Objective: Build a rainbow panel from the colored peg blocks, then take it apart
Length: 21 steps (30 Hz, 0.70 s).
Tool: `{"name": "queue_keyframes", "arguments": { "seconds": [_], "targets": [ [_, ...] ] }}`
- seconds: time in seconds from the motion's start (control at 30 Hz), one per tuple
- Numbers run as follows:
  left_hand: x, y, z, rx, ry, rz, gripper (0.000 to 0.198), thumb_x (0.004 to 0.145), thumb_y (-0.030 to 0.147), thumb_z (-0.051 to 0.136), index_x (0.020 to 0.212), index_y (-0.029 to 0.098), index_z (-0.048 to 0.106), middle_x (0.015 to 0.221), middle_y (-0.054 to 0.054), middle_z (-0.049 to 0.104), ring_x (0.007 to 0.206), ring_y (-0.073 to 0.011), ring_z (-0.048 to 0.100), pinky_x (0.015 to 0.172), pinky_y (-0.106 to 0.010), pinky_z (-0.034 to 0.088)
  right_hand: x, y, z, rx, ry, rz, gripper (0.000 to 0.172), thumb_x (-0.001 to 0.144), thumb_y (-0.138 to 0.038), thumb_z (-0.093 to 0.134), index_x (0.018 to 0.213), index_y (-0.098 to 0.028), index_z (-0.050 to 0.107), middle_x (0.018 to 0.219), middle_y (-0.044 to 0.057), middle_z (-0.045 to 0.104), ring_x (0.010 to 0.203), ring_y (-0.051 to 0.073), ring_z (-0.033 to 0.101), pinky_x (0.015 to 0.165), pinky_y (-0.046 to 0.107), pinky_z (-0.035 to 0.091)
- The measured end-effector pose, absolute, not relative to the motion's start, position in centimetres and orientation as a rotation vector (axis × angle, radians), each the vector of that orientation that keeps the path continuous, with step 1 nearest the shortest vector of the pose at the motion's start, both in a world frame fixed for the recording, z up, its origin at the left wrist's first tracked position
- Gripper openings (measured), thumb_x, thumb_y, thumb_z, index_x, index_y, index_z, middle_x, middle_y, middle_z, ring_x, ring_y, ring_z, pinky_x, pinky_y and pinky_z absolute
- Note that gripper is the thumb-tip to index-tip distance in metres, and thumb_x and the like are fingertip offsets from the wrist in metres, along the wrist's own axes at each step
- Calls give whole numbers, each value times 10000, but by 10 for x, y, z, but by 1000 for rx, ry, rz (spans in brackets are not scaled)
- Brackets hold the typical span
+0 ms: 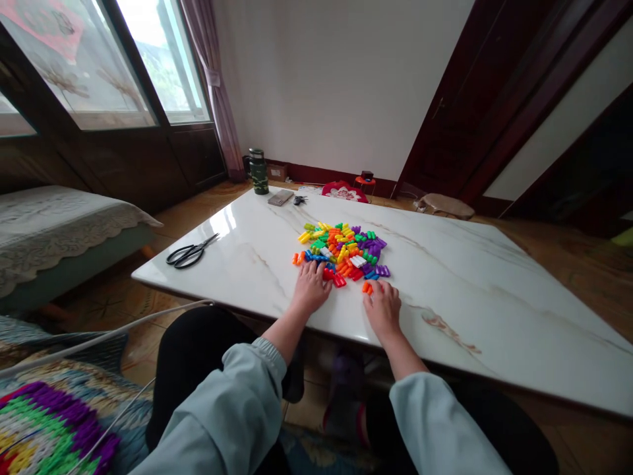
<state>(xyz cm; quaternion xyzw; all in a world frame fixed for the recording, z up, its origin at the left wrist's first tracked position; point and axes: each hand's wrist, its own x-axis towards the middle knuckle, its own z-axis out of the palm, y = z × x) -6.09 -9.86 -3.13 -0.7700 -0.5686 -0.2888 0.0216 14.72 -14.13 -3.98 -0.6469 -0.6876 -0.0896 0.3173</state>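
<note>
A heap of small, glossy plastic pieces [341, 245] in many colours lies on the white marble-look table [445, 277]. Most look like short ridged blocks of joined tubes; their exact kind is too small to tell. My left hand [311, 287] rests at the heap's near left edge, fingers stretched apart over blue pieces and beside a red piece [339, 280]. Just right of the heap, my right hand [383, 307] has its fingers closed around a small orange plastic piece [366, 288], partly hidden by the fingertips.
Black-handled scissors [190, 253] lie near the table's left edge. A camouflage flask [258, 171], a phone-like flat object [281, 197] and keys [299, 200] are at the far left corner. A white cable [123, 328] runs past my left knee.
</note>
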Motion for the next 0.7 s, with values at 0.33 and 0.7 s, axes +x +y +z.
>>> {"name": "queue_keyframes", "arguments": {
  "seconds": [0.33,0.7],
  "targets": [
    [-60,-97,-36,-2355,-1708,-908,490,864,375,511,1294,140,498,1233,-146,556,1215,-304,472,1104,-483,325,134,-96,-11,-1310,-1844,-51,216,851,-179,480,955,-195,669,1050,103,563,1001,215,572,914,357,484],
    [-58,-98,-36,-2342,-1716,-936,474,872,374,501,1294,158,500,1263,-147,547,1241,-309,460,1094,-512,341,118,-51,-11,-1629,-1910,-153,540,810,-498,597,1253,-190,591,1338,143,523,1255,314,426,1042,467,361]
  ]
}}
